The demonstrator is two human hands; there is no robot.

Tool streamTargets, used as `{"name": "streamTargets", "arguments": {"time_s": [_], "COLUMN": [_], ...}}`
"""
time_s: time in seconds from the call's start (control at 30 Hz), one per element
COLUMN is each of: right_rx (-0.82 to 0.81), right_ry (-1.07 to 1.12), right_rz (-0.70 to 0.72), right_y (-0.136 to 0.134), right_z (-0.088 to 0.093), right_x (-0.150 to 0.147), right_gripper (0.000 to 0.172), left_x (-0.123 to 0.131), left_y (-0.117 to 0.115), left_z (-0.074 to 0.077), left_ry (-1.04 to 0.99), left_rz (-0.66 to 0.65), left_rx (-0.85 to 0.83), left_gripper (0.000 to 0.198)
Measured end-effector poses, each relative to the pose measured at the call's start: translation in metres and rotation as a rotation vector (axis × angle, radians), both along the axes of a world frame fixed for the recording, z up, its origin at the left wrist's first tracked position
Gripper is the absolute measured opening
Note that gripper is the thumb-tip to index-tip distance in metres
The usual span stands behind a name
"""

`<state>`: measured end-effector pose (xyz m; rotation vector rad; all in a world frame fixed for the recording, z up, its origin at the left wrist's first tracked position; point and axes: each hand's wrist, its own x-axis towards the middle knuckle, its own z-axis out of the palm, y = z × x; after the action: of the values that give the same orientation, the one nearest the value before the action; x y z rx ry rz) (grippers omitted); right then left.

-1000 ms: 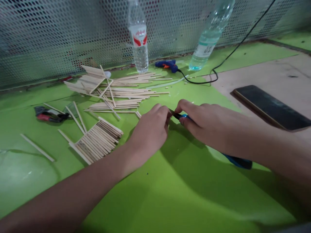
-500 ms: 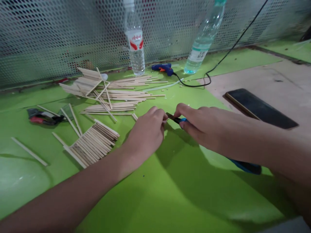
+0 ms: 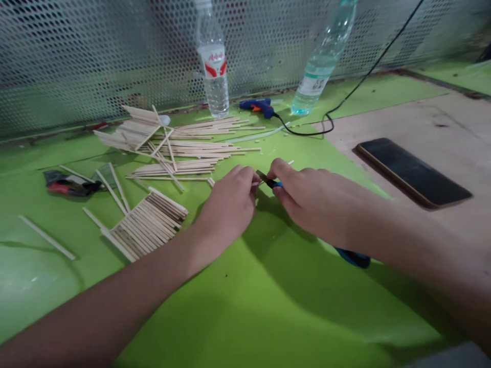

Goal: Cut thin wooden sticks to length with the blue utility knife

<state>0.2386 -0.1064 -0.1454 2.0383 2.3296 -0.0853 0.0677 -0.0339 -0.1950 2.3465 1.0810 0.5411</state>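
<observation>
My left hand (image 3: 231, 201) is closed in a pinch on a thin wooden stick (image 3: 291, 162), most of it hidden by my fingers; a pale end shows past my right hand. My right hand (image 3: 307, 197) wraps around a blue-handled utility knife (image 3: 353, 257). Its dark blade (image 3: 264, 178) points up and left and is at the stick, close to my left fingertips. To the left of my left forearm lies a flat panel of sticks joined side by side (image 3: 148, 227).
Loose sticks (image 3: 207, 150) lie in bundles beside a stick-built structure (image 3: 138, 128). Behind stand two bottles (image 3: 215, 76) (image 3: 318, 66) and a blue glue gun (image 3: 259, 106) with a black cord. A phone (image 3: 412, 171) rests at right, red-and-black pliers (image 3: 71, 185) at left.
My right hand and the knife have shifted slightly left, and the knife's handle end has swung left. A stick end now shows beyond my right hand. My left hand has barely moved.
</observation>
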Motion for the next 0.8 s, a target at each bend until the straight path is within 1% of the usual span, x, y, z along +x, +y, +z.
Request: {"name": "streamTargets", "arguments": {"time_s": [0.13, 0.2, 0.27, 0.4, 0.5, 0.63, 0.8], "right_rx": [-0.047, -0.062, -0.04, 0.006, 0.01, 0.024, -0.02], "right_ry": [-0.019, -0.025, -0.027, -0.045, -0.051, -0.005, 0.049], "right_rz": [0.004, -0.019, -0.029, 0.014, 0.016, -0.002, 0.011], "right_y": [0.001, 0.0021, 0.0032, 0.0016, -0.0002, 0.0032, 0.0054], "right_z": [0.003, 0.0029, 0.0006, -0.0034, -0.003, -0.0016, 0.0029], "right_x": [-0.0053, -0.0061, -0.0074, -0.0089, -0.0074, -0.0059, 0.0004], "right_gripper": [0.036, 0.037, 0.04, 0.048, 0.045, 0.041, 0.031], "left_x": [0.0009, 0.0014, 0.0017, 0.0019, 0.0019, 0.0016, 0.0011], "left_y": [0.0015, 0.0017, 0.002, 0.0029, 0.0036, 0.0036, 0.0015], "left_z": [0.002, 0.0024, 0.0025, 0.0028, 0.0023, 0.0, -0.0018], "left_ry": [0.004, 0.007, 0.004, 0.011, 0.017, 0.01, -0.008], "left_rz": [0.033, 0.043, 0.046, 0.047, 0.035, 0.028, 0.022], "left_rx": [-0.027, -0.038, -0.029, -0.013, -0.012, 0.003, -0.069], "left_gripper": [0.021, 0.022, 0.021, 0.022, 0.025, 0.021, 0.019]}}
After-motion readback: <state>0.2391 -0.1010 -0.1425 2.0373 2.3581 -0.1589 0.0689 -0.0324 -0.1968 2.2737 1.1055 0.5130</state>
